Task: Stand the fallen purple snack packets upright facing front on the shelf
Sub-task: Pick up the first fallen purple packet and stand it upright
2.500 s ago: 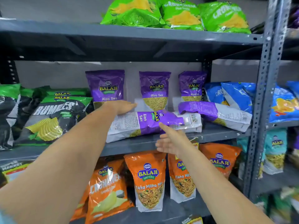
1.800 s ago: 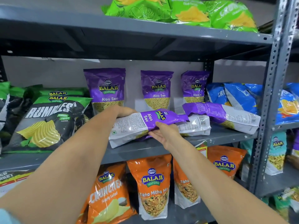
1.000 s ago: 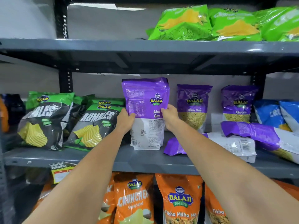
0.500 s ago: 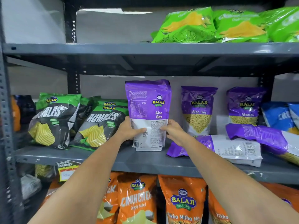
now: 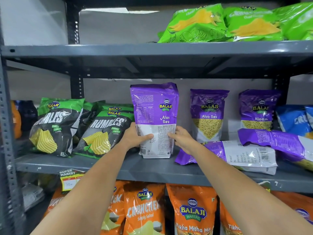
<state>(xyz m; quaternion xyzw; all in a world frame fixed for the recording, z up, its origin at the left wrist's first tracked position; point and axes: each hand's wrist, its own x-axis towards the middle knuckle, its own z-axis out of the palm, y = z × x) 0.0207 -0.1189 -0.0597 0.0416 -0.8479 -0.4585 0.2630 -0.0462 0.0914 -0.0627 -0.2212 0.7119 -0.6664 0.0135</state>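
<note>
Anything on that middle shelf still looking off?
Yes. The held purple packet, gripped by the left hand and right hand, stands upright but shows its printed back. Two more purple packets lie flat on the shelf to its right.

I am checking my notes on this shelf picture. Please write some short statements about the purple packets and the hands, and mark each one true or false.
1. Both hands hold one upright purple packet. True: left hand, right hand.
2. The held packet shows its front window. False: its printed back with the barcode faces out.
3. Two fallen purple packets lie to its right. True.
4. The shelf above holds orange bags. False: green bags lie there.
5. The black Rumbles bags are left of the held packet. True.
</note>
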